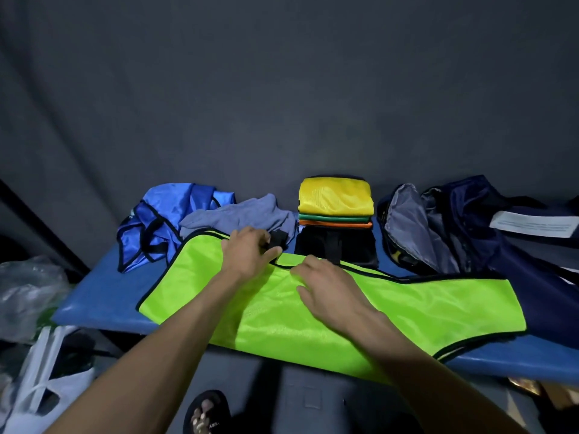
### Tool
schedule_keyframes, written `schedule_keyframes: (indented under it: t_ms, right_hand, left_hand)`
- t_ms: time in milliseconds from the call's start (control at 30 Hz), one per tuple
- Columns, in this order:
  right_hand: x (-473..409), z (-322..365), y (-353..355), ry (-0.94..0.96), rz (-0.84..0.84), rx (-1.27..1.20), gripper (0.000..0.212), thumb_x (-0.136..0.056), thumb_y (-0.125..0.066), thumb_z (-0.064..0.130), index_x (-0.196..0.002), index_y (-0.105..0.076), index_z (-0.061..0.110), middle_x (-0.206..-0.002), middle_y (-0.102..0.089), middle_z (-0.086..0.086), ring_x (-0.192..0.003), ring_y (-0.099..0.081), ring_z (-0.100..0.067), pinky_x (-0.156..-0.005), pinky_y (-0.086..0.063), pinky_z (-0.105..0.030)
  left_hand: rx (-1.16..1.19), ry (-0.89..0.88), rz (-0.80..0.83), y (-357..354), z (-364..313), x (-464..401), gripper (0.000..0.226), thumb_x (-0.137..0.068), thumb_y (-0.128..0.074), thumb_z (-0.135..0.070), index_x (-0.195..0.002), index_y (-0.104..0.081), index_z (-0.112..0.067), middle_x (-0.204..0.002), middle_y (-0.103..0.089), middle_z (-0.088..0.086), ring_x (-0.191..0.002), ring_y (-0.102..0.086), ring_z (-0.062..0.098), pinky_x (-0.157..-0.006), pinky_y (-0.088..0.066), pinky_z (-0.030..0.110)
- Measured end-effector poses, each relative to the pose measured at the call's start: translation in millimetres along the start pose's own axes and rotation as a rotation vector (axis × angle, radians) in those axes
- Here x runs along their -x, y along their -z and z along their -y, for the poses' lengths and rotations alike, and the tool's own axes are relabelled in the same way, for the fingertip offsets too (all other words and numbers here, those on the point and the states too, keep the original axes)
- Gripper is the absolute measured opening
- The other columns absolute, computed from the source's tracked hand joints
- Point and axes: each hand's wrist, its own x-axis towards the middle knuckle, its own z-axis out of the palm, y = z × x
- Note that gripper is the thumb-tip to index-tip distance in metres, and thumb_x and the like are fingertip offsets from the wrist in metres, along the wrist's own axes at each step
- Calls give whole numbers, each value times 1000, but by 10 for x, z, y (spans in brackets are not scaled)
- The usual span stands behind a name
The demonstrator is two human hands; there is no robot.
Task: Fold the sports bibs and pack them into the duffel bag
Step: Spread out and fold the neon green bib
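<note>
1. Folding step, mid-way through the pile by the look of it: lime green bib [360,311] spread flat across the blue table [103,296], near edge hanging a bit over the front.
2. Left hand [247,255] at the bib's top edge, fingers curled, pinching what looks like the black-trimmed strap or neck bit. Hard to say exactly which part, dark and blurry there.
3. Right hand [329,289] resting flat on the middle of the bib, fingers relaxed and spread, just pinning the fabric down.
4. Already sorted: neat folded stack [335,205] at the back, yellow on top, green and orange under it, sitting on something black.
5. Still waiting: crumpled blue bib [163,220] and grey bib [238,214] at back left, touching the green one's far edge.
6. Navy duffel bag [454,227] at right, mouth open, grey lining showing, nothing packed that can be seen.
7. Next up, probably: tuck the strap end in, fold one side over the middle while the flat hand holds the crease. Slippery mesh, so worth smoothing before each fold.
</note>
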Motion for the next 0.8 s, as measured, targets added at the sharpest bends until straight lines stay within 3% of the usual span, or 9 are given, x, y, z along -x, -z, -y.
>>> schedule_keyframes:
  t_ms: [67, 167, 333, 467, 533, 633, 800]
  right_hand:
    - [-49, -18, -31, 26, -14, -9, 37, -103, -49, 27, -139, -53, 20, -128, -52, 0, -116, -53, -25, -98, -46, -44]
    - [-102, -44, -54, 58, -46, -5, 34, -105, -46, 28, -137, -53, 20, -125, -51, 2, -111, -53, -22, -95, -46, -41]
    - [-154, -66, -102, 137, -81, -16, 32, -103, -51, 28, -134, -57, 20, -124, -51, 3, -106, -50, -20, -90, -46, -39]
    - [-173, -93, -127, 172, -128, 50, 28, -97, -60, 25, -123, -66, 19, -118, -56, 1, -99, -52, -22, -77, -47, -38]
    - [-169, -108, -117, 171, -98, 90, 30, -99, -57, 25, -127, -64, 19, -126, -54, 0, -105, -50, -24, -82, -45, -40]
    - [-122, -145, -80, 136, -52, 127, 35, -103, -47, 25, -137, -57, 18, -137, -49, -1, -113, -47, -25, -91, -43, -42]
    - [-25, -178, -7, 86, 0, 42, 46, -104, -46, 26, -149, -42, 19, -144, -43, 1, -119, -48, -22, -101, -42, -41]
  left_hand:
    - [69, -21, -11, -7, 51, -75, 22, -93, -67, -43, -84, -55, -28, -96, -65, -4, -100, -55, 25, -79, -33, 36]
    - [289, 12, -25, 17, 169, -215, 29, -96, -67, -35, -76, -48, -26, -70, -58, -9, -74, -56, 21, -71, -39, 35]
    - [482, -15, -35, -2, 120, -347, 29, -94, -71, -35, -73, -54, -22, -61, -51, -11, -56, -41, 4, -57, -35, 27]
    - [272, -9, -73, -119, 108, -432, 31, -95, -66, -44, -76, -53, -23, -65, -62, -6, -65, -59, 19, -70, -41, 35]
    - [70, -22, -121, -178, 101, -419, 28, -99, -58, -45, -82, -50, -24, -74, -67, 0, -78, -62, 29, -77, -37, 39]
    - [-182, -40, -163, -227, 77, -387, 26, -102, -52, -44, -91, -54, -21, -82, -69, 10, -85, -62, 33, -79, -36, 40]
    - [-97, 5, -185, -150, -1, -319, 21, -100, -54, -40, -99, -50, -19, -91, -62, 3, -89, -55, 29, -79, -34, 40]
